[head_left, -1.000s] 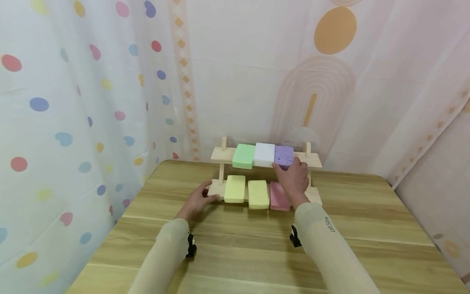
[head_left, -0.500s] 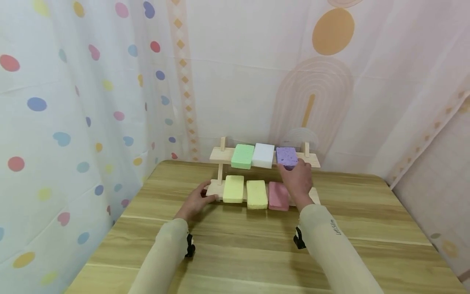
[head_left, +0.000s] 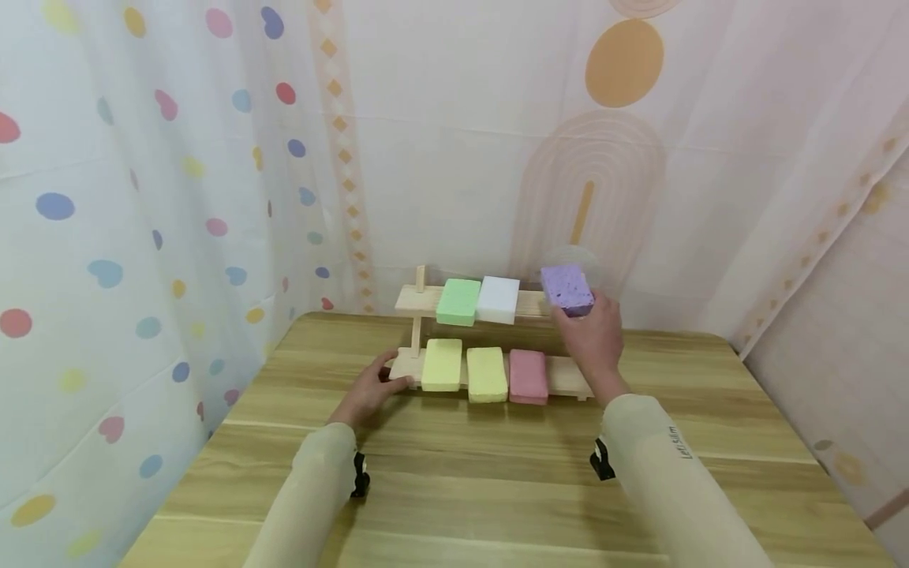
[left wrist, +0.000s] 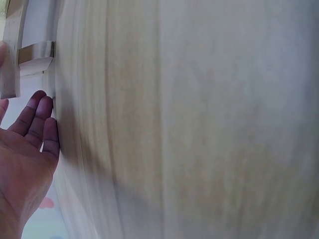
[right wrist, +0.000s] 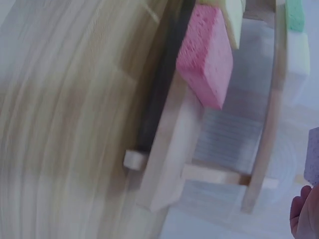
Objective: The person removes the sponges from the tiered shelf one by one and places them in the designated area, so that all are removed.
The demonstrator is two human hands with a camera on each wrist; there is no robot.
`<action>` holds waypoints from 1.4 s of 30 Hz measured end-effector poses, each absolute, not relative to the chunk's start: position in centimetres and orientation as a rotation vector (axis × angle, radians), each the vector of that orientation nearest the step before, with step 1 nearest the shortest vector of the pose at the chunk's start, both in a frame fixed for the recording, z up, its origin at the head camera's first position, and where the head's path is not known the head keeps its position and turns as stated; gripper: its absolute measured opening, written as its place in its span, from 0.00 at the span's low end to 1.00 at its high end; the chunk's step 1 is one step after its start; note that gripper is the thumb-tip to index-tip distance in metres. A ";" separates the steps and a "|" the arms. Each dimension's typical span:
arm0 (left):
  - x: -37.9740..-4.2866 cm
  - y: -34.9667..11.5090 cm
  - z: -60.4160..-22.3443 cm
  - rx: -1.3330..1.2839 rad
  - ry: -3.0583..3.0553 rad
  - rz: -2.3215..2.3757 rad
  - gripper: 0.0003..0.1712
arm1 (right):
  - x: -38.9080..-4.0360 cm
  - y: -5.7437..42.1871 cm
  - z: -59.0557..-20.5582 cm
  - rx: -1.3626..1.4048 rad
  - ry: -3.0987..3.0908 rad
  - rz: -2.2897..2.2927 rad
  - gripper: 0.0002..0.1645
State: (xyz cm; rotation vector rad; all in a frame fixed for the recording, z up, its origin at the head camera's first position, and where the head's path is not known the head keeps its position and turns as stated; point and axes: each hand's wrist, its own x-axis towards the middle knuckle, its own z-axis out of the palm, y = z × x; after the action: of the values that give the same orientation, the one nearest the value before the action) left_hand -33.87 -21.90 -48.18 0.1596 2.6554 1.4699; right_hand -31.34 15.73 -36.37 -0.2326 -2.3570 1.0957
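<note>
My right hand [head_left: 597, 335] holds a purple sponge [head_left: 567, 289] by its near edge, raised and tilted above the right end of the upper board. In the right wrist view only part of the purple sponge [right wrist: 312, 157] and fingers show at the right edge. My left hand [head_left: 368, 391] pinches the left end of the lower board of a two-tier wooden rack [head_left: 408, 364]; its other fingers lie beside the table in the left wrist view. A green sponge [head_left: 458, 301] and a white sponge [head_left: 499, 300] lie side by side on the upper board.
Two yellow sponges [head_left: 442, 364] and a pink sponge [head_left: 529, 377] rest along the lower board, jutting over its front. The rack stands near the back of a wood-grain table [head_left: 483, 497]. Patterned curtains [head_left: 440, 158] hang behind and beside the table.
The purple sponge has come off the upper board, away from the white sponge, moving right and up in my right hand. My left hand keeps its hold on the rack. The view has shifted slightly.
</note>
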 end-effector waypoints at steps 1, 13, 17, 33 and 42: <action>-33.9 -21.9 -48.2 0.160 2.656 1.468 0.47 | -31.2 16.0 -36.1 -0.226 -2.348 1.090 0.47; -34.0 -21.9 -48.2 0.156 2.647 1.461 0.46 | -30.0 21.2 -33.4 -0.307 -2.269 1.048 0.47; -33.9 -22.0 -48.1 0.151 2.649 1.453 0.46 | -29.7 22.9 -33.1 -0.348 -2.254 1.030 0.47; -34.0 -22.2 -48.1 0.146 2.665 1.421 0.47 | -29.2 27.6 -36.0 -0.494 -2.333 1.083 0.51; -34.0 -22.1 -48.1 0.158 2.646 1.445 0.47 | -29.3 28.3 -39.0 -0.497 -2.371 1.145 0.50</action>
State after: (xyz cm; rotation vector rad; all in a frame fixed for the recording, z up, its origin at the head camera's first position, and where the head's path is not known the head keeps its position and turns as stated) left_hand -34.03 -22.13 -48.08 0.1575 2.6462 1.4454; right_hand -29.33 28.29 -39.05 -0.4971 -2.3713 1.1446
